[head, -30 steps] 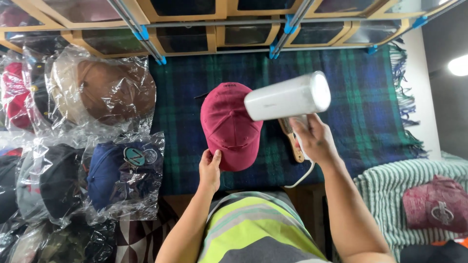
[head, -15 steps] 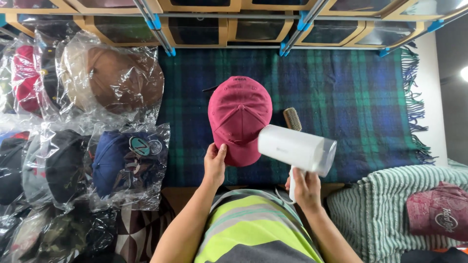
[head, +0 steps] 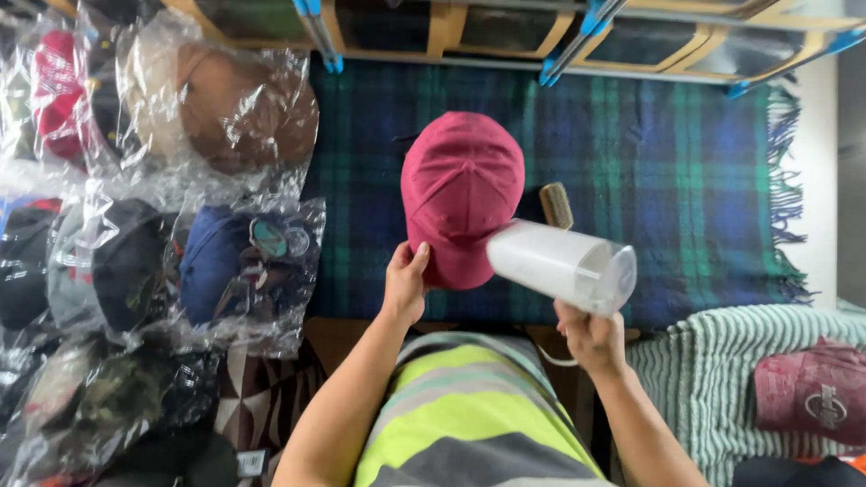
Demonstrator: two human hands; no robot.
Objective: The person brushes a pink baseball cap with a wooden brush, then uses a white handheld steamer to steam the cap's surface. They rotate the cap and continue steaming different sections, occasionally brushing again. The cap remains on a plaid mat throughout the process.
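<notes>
cap (head: 462, 194): showing plain raspberry red
blanket (head: 667, 153): lying under the cap, showing navy and green tartan
steamer (head: 561, 267): showing white, just right of the cap
bagged cap (head: 236, 261): showing navy, left of the cap

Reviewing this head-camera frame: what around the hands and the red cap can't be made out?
- Brim of the red cap: its right side is hidden by the white handheld appliance.
- Right hand: its fingers on the appliance's handle are hidden by the body, so the grip is unclear.
- Appliance's nozzle end: blurred.
- Wooden brush: lower end hidden behind the appliance.
- Bagged caps beside the left hand: plastic glare hides details; the left edge cuts some off.
</notes>
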